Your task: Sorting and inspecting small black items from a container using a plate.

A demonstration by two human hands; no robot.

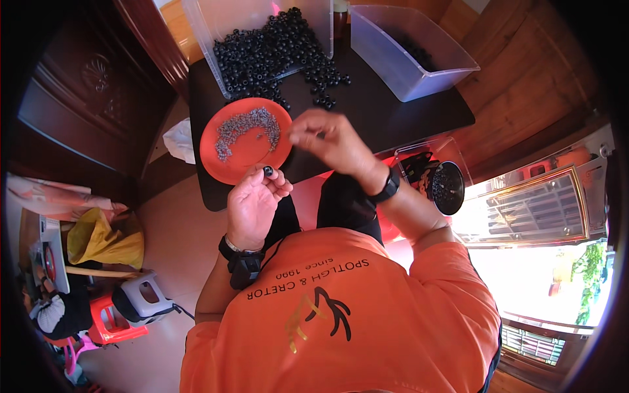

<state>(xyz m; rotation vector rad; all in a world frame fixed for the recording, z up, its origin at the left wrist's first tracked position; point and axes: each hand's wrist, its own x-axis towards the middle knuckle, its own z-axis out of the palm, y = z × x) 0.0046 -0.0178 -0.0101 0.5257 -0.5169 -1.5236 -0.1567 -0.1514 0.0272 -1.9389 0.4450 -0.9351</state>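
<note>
My left hand (252, 203) is turned palm up just below an orange plate (247, 147), its fingers closed around a small black ring-shaped piece (268, 171). Small grey metal-looking bits (252, 121) lie in a curved band on the plate. My right hand (334, 141) hovers beside the plate's right edge with thumb and fingers pinched together; what they hold, if anything, is too small to make out. Beyond the plate, many similar black pieces (272, 52) spill out of a tipped clear plastic bin (332, 29) onto the dark table (400, 121).
A second translucent bin (409, 78) with dark pieces stands at the back right. Right of my legs, a black bowl (449, 188) rests by a clear box. White plastic (179, 139) lies left of the table. A red stool (111, 321) and another person (59, 311) are at lower left.
</note>
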